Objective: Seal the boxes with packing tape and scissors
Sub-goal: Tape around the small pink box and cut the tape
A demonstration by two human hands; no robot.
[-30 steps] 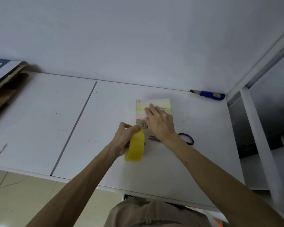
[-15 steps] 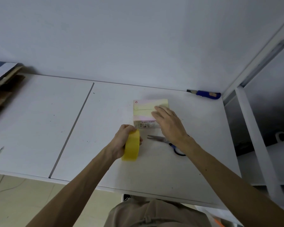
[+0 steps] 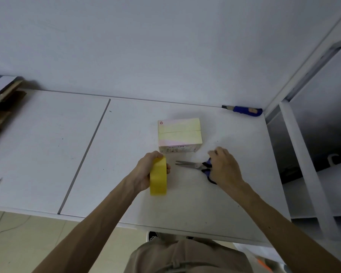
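Observation:
A small pale yellow and pink box (image 3: pixel 179 133) lies flaps-closed on the white table (image 3: pixel 87 154), with a seam across its top. My left hand (image 3: pixel 146 170) grips a yellow roll of packing tape (image 3: pixel 158 177) standing on edge just in front of the box's left corner. The scissors (image 3: pixel 195 166) lie on the table in front of the box, blades pointing left. My right hand (image 3: pixel 224 167) rests over their dark blue handles, fingers curled around them, partly hiding the handles.
A blue-handled utility knife (image 3: pixel 242 110) lies at the table's back right corner by the wall. Flattened cardboard (image 3: pixel 2 103) is stacked at the far left. A white metal rack (image 3: pixel 303 164) stands right of the table. A seam (image 3: pixel 85 156) splits the tabletop.
My right hand has left the top of the box and dropped onto the scissors' handles. My left hand has pulled the tape roll slightly back from the box.

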